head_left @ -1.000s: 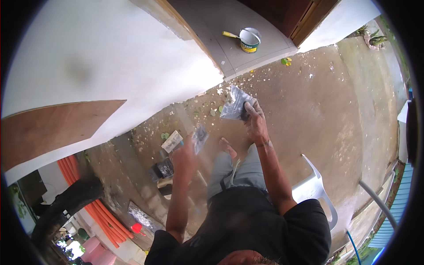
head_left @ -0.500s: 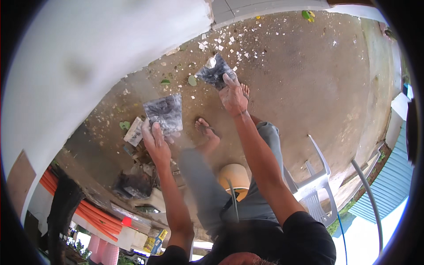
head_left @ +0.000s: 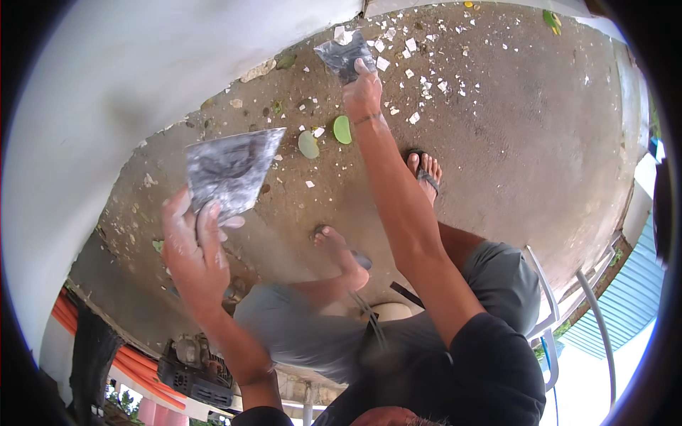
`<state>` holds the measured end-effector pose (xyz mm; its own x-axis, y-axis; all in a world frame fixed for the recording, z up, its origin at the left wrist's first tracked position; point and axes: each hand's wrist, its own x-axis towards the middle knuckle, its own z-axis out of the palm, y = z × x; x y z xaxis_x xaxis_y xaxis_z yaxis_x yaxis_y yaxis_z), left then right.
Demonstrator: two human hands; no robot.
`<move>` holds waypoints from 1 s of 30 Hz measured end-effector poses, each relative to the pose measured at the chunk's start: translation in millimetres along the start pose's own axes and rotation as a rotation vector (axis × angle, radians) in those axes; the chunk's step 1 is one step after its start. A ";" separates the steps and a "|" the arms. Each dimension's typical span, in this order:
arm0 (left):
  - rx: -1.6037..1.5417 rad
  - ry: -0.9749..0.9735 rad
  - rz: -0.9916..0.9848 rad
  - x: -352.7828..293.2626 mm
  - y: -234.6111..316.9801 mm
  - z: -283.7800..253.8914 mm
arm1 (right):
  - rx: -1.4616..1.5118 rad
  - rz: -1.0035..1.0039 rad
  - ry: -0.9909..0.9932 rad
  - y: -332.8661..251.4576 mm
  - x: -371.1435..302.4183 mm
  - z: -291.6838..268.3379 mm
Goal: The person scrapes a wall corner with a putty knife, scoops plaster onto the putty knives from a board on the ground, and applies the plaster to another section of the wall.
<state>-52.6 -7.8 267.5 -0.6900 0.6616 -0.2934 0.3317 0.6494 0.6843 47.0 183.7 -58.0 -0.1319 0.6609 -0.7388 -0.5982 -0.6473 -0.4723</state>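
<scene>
My left hand [head_left: 192, 245] grips the near edge of a flat putty scraper [head_left: 231, 170], its thumb on the upper face. The scraper is a four-sided grey plate smeared with white, tilted and apart from the wall. Farther ahead, my right hand [head_left: 364, 96] holds a second flat scraper [head_left: 348, 60] by its near end, thumb on top. A white lump that looks like putty [head_left: 343, 35] sits at this plate's far edge, close to the foot of the white wall [head_left: 142, 92]. White residue coats the fingers of both hands.
White flakes [head_left: 410, 45] and several leaves [head_left: 342, 130] litter the brown concrete floor [head_left: 526, 142]. At the lower left lie a dark machine [head_left: 195, 373] and orange pipes [head_left: 145, 373]. A white plastic chair [head_left: 547, 319] stands at my right, beside a grey pipe [head_left: 600, 334].
My right hand has gone farther ahead with its scraper, nearer the wall's foot. My left hand has shifted left and its scraper looks larger. My legs have spread and bent lower.
</scene>
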 end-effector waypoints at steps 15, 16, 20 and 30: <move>0.307 0.093 0.127 -0.2 -17.0 -35.5 | -0.058 -0.097 0.197 45.5 48.0 13.7; 0.340 0.090 0.142 -0.3 -16.3 -35.5 | -0.057 -0.101 0.196 43.5 46.3 18.4; 0.223 0.077 0.123 2.0 -12.5 -27.9 | -0.283 -0.251 0.251 33.7 63.8 28.6; 0.190 0.038 0.041 9.9 -15.0 -22.1 | -0.488 -0.543 0.027 2.3 -5.4 119.5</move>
<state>-78.7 -19.3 269.0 -0.6965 0.6762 -0.2400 0.4728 0.6841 0.5554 -48.2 224.0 2.4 0.1067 0.9313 -0.3483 -0.1521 -0.3309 -0.9313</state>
